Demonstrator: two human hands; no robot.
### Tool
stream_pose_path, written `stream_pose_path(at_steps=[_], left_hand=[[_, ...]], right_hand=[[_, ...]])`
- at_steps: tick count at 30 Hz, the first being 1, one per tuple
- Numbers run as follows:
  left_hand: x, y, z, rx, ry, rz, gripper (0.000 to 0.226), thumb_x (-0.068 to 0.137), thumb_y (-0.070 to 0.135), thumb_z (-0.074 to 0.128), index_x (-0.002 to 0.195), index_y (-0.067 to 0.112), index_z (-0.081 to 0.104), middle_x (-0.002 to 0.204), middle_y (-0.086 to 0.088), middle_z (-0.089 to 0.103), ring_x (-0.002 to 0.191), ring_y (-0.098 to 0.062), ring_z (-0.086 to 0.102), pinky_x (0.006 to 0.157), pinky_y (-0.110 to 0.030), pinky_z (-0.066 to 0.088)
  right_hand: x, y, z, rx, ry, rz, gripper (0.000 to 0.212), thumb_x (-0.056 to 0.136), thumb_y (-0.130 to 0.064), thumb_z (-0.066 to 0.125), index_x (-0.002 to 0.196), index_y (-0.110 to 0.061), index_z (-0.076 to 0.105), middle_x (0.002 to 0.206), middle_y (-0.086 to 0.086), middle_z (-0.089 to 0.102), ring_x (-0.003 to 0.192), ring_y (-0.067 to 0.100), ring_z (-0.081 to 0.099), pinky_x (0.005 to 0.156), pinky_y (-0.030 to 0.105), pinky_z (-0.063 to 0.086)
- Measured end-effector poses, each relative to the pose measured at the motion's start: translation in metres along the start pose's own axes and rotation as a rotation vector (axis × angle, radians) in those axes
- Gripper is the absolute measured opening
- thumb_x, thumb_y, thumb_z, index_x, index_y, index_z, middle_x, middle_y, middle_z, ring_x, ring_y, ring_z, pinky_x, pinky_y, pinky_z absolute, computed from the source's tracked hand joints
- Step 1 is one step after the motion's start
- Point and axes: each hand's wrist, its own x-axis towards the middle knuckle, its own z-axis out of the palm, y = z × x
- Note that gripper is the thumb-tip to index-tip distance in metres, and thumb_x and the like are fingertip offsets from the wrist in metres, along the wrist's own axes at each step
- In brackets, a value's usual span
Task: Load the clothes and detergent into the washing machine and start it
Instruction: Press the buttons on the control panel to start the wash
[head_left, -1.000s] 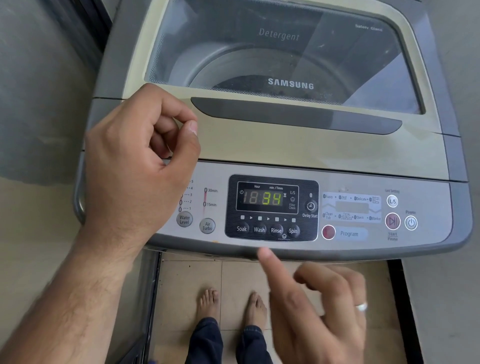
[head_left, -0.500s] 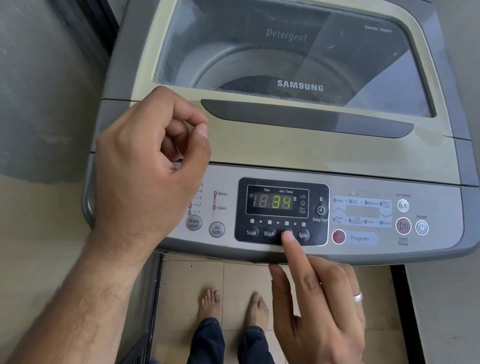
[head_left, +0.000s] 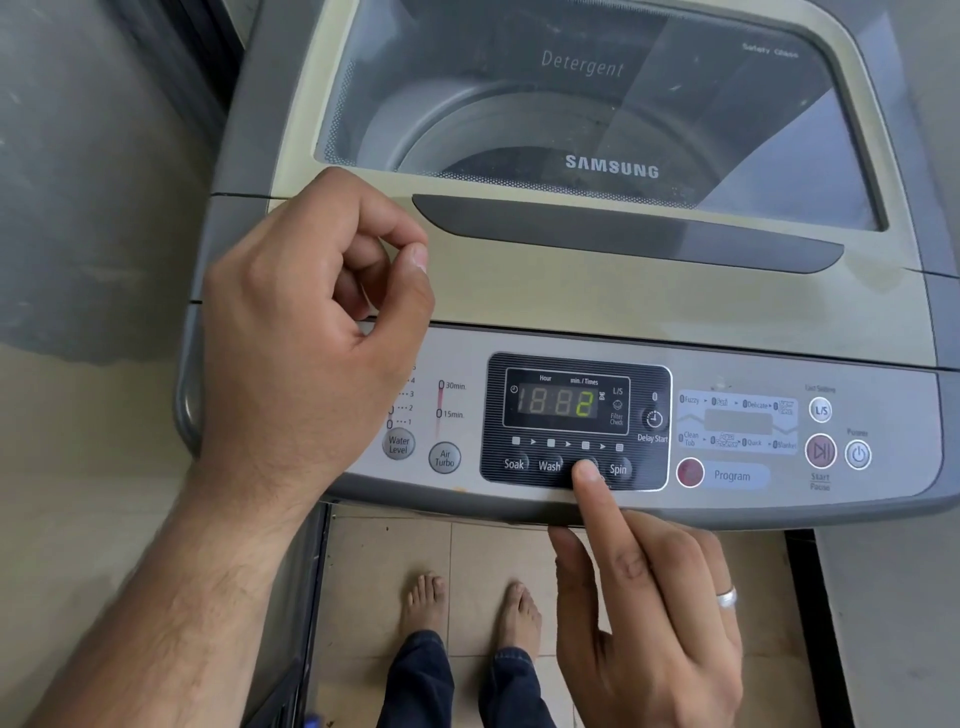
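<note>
I stand in front of the washing machine (head_left: 545, 291), which fills the upper and middle part of the frame, and its glass lid (head_left: 597, 119) is down, so I see the drum only through the glass. I cannot tell if clothes are inside, because the glass is dusty and shows only the dark bottom of the drum. My right hand (head_left: 649, 613) comes up from the lower right of the frame, and its index fingertip (head_left: 587, 473) presses on the button between the Wash button (head_left: 549, 465) and the Spin button (head_left: 617, 469) on the dark control panel (head_left: 574, 421). The other fingers of this hand are bent loosely and hold nothing, so the grip is open around empty air, and a ring (head_left: 726, 596) is on one finger. My left hand (head_left: 311, 322) is in the middle left of the frame, above the left end of the panel, near the Water Level button (head_left: 399, 445). Its fingers are curled in, with the thumb tip meeting the index finger, a closed grip with nothing visible in it. The display (head_left: 563, 402) shows a green 2 as its lit digit. To the right on the panel are the red Program button (head_left: 690, 472), the Start/Pause button (head_left: 821, 451) and the Power button (head_left: 858, 455). My bare feet (head_left: 467, 608) stand on the tiled floor (head_left: 389, 561) at the bottom centre.
</note>
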Motion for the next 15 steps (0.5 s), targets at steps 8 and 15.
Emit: stream_pose_path(at_steps=[8,15], left_hand=[[0.007,-0.010,0.000,-0.002,0.007,-0.007,0.008,0.104,0.013,0.069,0.099,0.009,0.074,0.072,-0.002,0.064,0.064,-0.019,0.057,0.063,-0.034,0.052],[0.005,-0.012,-0.004,-0.011,0.007,-0.005,0.008,0.104,0.012,0.069,0.099,0.009,0.073,0.072,-0.002,0.063,0.064,-0.017,0.057,0.062,-0.031,0.051]], right_hand=[[0.003,-0.038,0.024,0.091,-0.075,-0.142,0.054,0.086,-0.001,0.077,0.138,-0.017,0.074,0.082,0.009,0.065,0.066,0.028,0.053,0.066,0.040,0.052],[0.009,-0.055,0.037,0.045,-0.098,-0.142,0.055,0.088,0.002,0.076,0.141,-0.010,0.071,0.074,0.006,0.057,0.060,0.029,0.045,0.058,0.041,0.048]])
